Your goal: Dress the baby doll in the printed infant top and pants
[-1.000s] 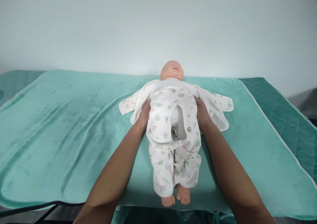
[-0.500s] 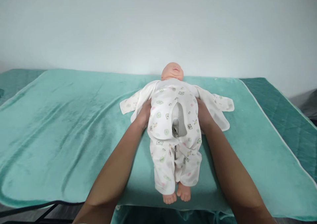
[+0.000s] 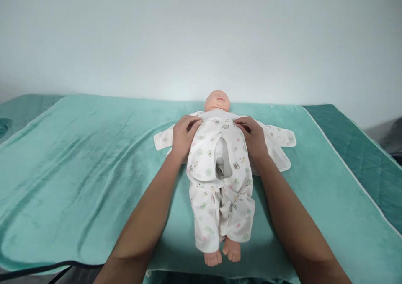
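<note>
With left hand [image 3: 184, 135] and right hand [image 3: 256, 137], nips the top edge of white printed trousers [image 3: 204, 198] at either side, thumb and fingertips drawn together on the cloth, with the remaining fingers loosely curled and partly hidden. Behind all this, a plain pale wall [image 3: 201, 32], across the whole upper part of the view. Below it, a turquoise blanket [image 3: 94, 158], creased toward the left, with a darker quilted cover [image 3: 361, 162] showing along both outer sides. Coming in from the near edge, two bare forearms [image 3: 147, 204], one to each side of a doll [image 3: 216, 115]. Flat on its back on the blanket, just right of the middle of the view, that doll, lengthwise between wall and near edge. Spread open beneath it and out to both sides, a white shirt [image 3: 278, 150], with small prints on the sleeves [image 3: 284, 137]. Over belly and legs, the trousers, high on the body, with a rounded cutout [image 3: 223, 158] at the crotch. Nearest the wall, a smooth, hairless head [image 3: 216, 101], face up. Below the hems, two bare feet [image 3: 213, 258], side by side near the blanket's front edge.
</note>
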`<state>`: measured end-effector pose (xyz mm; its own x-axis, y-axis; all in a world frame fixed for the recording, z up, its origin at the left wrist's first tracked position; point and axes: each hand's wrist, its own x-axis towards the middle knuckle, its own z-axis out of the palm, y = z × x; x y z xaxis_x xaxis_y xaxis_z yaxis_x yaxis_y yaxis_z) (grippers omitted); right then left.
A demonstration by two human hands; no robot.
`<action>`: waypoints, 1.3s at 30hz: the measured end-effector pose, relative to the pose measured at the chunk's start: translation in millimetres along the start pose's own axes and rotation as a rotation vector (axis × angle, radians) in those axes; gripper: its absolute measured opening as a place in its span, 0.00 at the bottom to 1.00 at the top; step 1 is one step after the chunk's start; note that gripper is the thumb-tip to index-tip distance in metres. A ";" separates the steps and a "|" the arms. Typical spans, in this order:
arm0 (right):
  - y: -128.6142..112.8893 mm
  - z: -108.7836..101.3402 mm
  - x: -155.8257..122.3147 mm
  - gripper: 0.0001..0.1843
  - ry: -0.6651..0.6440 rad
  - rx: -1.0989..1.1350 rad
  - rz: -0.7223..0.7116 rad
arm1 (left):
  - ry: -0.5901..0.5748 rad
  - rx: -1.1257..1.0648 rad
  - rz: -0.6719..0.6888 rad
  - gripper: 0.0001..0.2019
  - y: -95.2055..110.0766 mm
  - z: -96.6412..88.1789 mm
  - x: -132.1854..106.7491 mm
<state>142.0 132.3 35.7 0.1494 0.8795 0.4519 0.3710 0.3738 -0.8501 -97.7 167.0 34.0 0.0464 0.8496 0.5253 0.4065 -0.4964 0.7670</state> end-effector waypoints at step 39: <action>27.8 25.7 73.4 0.14 -0.186 -0.269 0.025 | -0.232 0.040 -0.135 0.09 -22.9 29.9 63.6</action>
<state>139.7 214.9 38.4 0.0003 0.9354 0.3536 0.6021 0.2822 -0.7469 -76.7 237.8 38.9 0.1951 0.9281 0.3171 0.4587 -0.3722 0.8069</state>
